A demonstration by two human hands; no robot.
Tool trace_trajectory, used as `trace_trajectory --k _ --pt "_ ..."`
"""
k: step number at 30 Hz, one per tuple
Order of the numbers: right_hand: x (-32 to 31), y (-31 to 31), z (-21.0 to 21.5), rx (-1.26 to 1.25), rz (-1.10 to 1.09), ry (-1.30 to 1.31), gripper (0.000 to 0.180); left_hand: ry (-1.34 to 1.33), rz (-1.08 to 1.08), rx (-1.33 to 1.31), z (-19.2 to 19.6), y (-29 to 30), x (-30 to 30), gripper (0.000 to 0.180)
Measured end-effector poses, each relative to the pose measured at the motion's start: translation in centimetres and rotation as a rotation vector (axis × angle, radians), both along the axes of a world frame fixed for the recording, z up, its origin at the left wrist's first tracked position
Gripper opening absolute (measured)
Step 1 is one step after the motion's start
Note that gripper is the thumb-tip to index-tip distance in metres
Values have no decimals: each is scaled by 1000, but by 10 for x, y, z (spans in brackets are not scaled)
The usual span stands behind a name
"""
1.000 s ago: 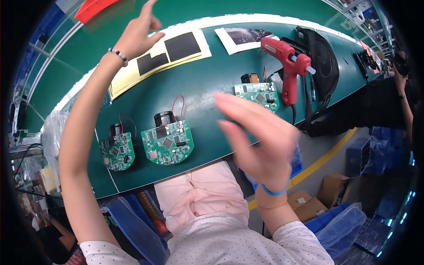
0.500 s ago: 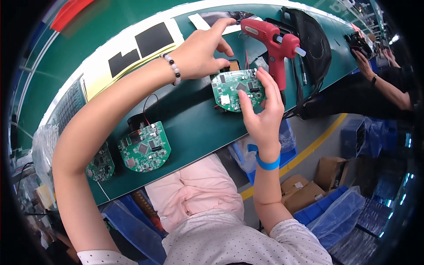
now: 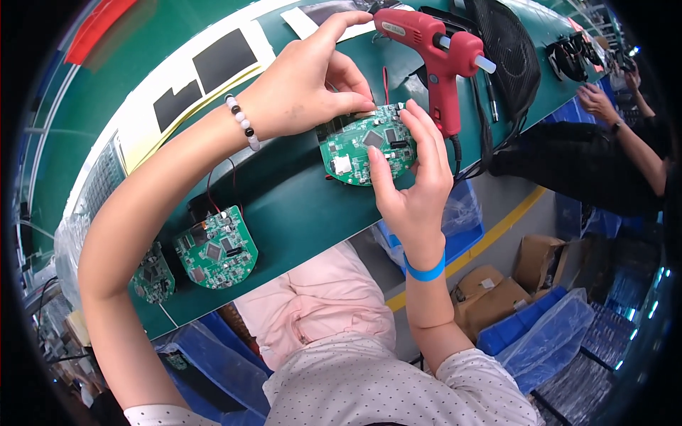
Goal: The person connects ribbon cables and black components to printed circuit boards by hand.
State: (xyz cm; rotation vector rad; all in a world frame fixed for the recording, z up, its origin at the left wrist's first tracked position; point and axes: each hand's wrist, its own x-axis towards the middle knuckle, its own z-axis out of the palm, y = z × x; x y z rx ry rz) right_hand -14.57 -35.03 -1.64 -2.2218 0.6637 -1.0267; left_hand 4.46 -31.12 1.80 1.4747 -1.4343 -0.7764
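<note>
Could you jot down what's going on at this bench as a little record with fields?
Setting: long green workbench
Left hand: fingertips pinching the top edge of a round green circuit board
Right hand: gripping that board's right side from below
On the bench, left: two more round green circuit boards with red wires
On the bench, right: red glue gun standing upright, black mesh piece behind it
Nearby: another person's hand at the far right

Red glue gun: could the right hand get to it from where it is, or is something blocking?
Probably yes. The red glue gun stands just beyond the right hand, nothing between them, but that hand is holding the green circuit board.
</note>
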Motion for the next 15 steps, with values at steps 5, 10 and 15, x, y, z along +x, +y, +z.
trace_trajectory --k 5,10,15 --pt "0 -1 -1 14 3 -10 49 -48 -2 45 4 1 -3 78" --pt "-1 -3 -3 19 5 -20 48 58 22 220 21 -6 -9 85" --pt "1 -1 -1 46 11 -29 48 -118 -401 -752 -28 -24 16 86"
